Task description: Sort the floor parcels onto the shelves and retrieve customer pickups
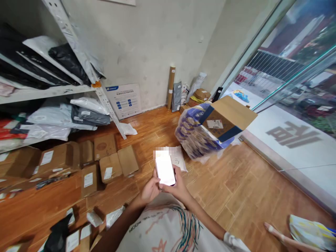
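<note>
A smartphone (pixel 166 170) with a bright white screen is held upright in front of my body, its top part pixelated. My left hand (pixel 151 187) is closed on its left side, the thumb near the lower left edge. Round the right side and lower edge curls my right hand (pixel 176 183), its thumb across the bottom. The screen's content is washed out. Behind the phone, a white mailing bag (pixel 180 159) lies on the wooden floor, partly hidden by the phone.
Metal shelves (pixel 78 49) on the left hold bagged parcels, with cardboard boxes (pixel 89 178) on the floor below. An opened box (pixel 223 120) stands by the glass door, beside plastic-wrapped goods (pixel 193 127). Another person's foot (pixel 274 231) shows at the lower right.
</note>
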Tool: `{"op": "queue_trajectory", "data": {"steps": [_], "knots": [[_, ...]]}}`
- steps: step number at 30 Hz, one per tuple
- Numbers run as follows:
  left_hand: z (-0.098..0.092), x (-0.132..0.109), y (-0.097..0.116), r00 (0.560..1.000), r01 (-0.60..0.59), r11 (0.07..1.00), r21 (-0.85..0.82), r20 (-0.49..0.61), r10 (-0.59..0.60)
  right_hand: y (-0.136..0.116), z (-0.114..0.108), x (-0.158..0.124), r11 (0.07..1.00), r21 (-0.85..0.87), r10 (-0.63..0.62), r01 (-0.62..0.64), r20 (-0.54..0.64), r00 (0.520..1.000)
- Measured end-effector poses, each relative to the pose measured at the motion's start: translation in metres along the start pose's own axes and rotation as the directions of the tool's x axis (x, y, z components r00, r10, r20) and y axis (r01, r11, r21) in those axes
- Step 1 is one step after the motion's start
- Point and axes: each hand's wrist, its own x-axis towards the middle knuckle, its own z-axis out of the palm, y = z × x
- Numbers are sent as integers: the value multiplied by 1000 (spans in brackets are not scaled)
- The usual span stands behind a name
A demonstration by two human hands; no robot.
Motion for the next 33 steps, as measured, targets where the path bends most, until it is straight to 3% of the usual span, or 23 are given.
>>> {"op": "queue_trajectory", "data": {"steps": [3, 6, 10, 17, 20, 25, 29, 33], "knots": [[-19, -30, 27, 1000, 2, 999, 48, 9, -3, -15, 28, 4, 936, 327, 81, -133, 168, 982], [-23, -48, 47, 999, -23, 987, 156, -19, 26, -24, 50, 10, 859, 462, 112, -220, 250, 962], [-24, -59, 61, 995, -42, 964, 262, -78, 64, -27, 69, 13, 846, 480, 113, -233, 265, 958], [-46, -62, 72, 996, -67, 973, 221, -51, 80, -39, 87, 11, 802, 532, 108, -271, 317, 942], [-51, -61, 74, 990, -61, 962, 266, -105, 92, -40, 90, 11, 837, 495, 78, -234, 315, 946], [-53, -64, 78, 997, -69, 976, 206, -31, 77, -37, 94, 11, 903, 409, 16, -132, 276, 961], [-55, -64, 77, 995, -86, 969, 230, -29, 95, -43, 96, 10, 860, 459, 91, -222, 292, 952], [-57, -61, 74, 988, -62, 953, 296, -118, 100, -45, 98, 9, 803, 532, 125, -268, 289, 949]]}}
